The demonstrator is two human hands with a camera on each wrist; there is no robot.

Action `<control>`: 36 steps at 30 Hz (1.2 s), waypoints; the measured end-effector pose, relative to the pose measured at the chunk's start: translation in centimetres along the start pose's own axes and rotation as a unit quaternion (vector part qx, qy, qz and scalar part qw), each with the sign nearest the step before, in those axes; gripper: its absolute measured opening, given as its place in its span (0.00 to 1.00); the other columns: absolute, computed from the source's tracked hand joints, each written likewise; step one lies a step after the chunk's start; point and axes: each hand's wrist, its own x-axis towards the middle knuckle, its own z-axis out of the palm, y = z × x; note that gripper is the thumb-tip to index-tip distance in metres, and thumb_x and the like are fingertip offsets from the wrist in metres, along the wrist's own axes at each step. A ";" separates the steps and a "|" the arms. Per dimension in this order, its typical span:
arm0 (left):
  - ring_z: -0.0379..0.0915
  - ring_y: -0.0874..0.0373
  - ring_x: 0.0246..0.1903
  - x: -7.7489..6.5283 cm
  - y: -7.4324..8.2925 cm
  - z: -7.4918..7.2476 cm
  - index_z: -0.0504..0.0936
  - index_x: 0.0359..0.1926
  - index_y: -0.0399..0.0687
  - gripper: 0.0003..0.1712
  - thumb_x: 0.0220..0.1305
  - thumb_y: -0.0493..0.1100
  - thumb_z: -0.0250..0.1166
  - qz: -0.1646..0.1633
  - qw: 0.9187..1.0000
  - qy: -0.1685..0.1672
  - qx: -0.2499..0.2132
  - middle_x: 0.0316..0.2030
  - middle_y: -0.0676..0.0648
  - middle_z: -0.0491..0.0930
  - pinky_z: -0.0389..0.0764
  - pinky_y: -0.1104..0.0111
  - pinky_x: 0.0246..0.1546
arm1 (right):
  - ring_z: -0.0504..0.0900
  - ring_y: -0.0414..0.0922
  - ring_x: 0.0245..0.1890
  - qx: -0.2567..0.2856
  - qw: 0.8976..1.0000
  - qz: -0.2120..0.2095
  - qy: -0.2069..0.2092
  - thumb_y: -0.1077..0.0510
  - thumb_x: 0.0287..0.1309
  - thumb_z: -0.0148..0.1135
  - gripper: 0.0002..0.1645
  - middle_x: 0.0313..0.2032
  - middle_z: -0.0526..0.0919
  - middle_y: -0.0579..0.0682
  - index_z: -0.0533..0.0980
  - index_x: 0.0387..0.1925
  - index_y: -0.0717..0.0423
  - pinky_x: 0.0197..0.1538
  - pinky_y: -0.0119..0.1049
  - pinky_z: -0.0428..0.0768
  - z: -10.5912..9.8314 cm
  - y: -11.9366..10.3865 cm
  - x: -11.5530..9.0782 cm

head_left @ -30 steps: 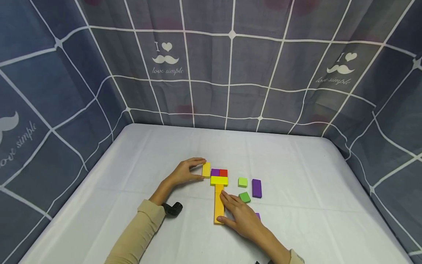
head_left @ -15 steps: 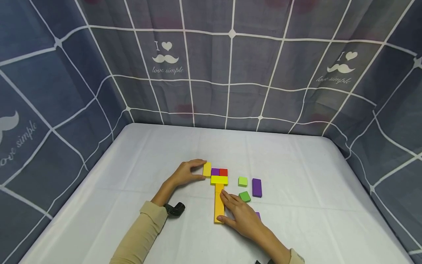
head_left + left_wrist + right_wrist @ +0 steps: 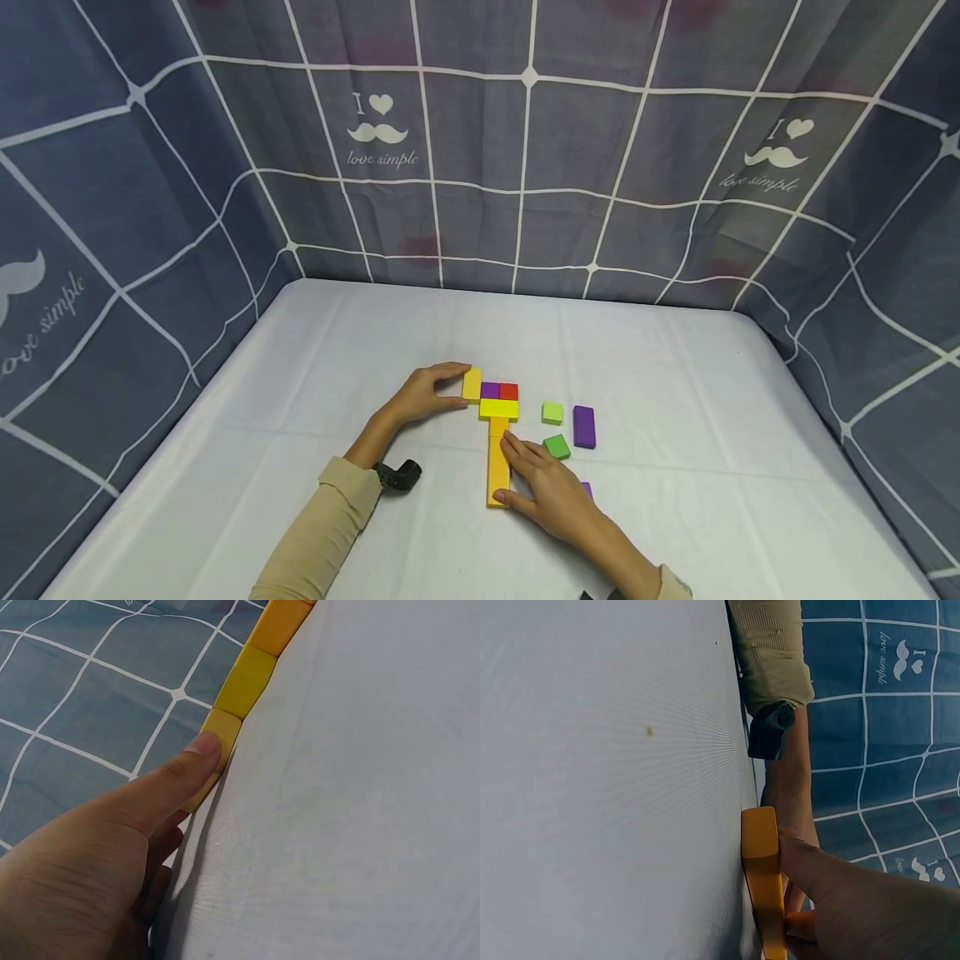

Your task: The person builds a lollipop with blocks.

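My left hand [image 3: 422, 393] pinches a small yellow block [image 3: 472, 385] between thumb and fingers at its near and far ends. In the left wrist view the thumb lies on that block's end, which touches a second yellow block [image 3: 246, 681]. Right of it in the head view sit a purple block [image 3: 490, 390] and a red block [image 3: 508, 392], behind a crosswise yellow block [image 3: 498, 409]. A stem of orange blocks [image 3: 498, 467] runs toward me from there. My right hand [image 3: 553, 493] rests along this stem, fingers nearly straight, thumb on the near end.
Loose on the white table [image 3: 675, 517] to the right lie a light green block [image 3: 552, 413], a green block [image 3: 557, 447] and a purple oblong block [image 3: 584, 427]. Another purple block [image 3: 587, 490] is partly hidden behind my right hand. A grey checked curtain [image 3: 480, 167] surrounds the table.
My left hand has slid slightly right with the yellow block, bringing it up against the purple block. The right hand has stayed on the orange stem.
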 end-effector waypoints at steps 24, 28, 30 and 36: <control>0.61 0.54 0.61 0.0 -0.3 0.0 0.72 0.61 0.50 0.37 0.50 0.52 0.71 -0.002 1.000 -0.003 0.005 0.60 0.49 0.70 0.61 0.59 0.62 | 0.65 0.47 0.61 -0.011 1.000 -0.013 0.013 0.32 0.56 0.52 0.44 0.67 0.60 0.47 0.63 0.65 0.56 0.59 0.46 0.68 0.1 0.2 0.1; 0.61 0.55 0.62 -0.1 -0.3 0.0 0.71 0.62 0.52 0.37 0.50 0.52 0.71 -0.007 1.000 -0.007 0.008 0.60 0.50 0.69 0.60 0.59 0.62 | 0.66 0.48 0.61 -0.018 0.999 -0.022 0.028 0.33 0.56 0.52 0.43 0.66 0.61 0.48 0.64 0.64 0.56 0.59 0.46 0.68 0.1 0.2 0.1; 0.60 0.55 0.62 -0.1 -0.3 0.0 0.71 0.62 0.52 0.37 0.50 0.53 0.70 -0.010 1.000 -0.009 0.007 0.60 0.51 0.69 0.60 0.60 0.63 | 0.67 0.47 0.60 -0.023 0.998 -0.030 0.047 0.33 0.57 0.52 0.41 0.65 0.63 0.49 0.66 0.63 0.56 0.59 0.45 0.69 0.0 0.1 0.2; 0.61 0.53 0.62 -0.1 -0.2 0.0 0.71 0.62 0.51 0.37 0.51 0.52 0.70 -0.003 1.000 -0.008 0.005 0.60 0.50 0.69 0.60 0.57 0.62 | 0.73 0.47 0.54 0.002 0.988 -0.063 0.143 0.43 0.54 0.63 0.31 0.57 0.74 0.50 0.75 0.55 0.56 0.57 0.46 0.71 -1.4 0.4 0.7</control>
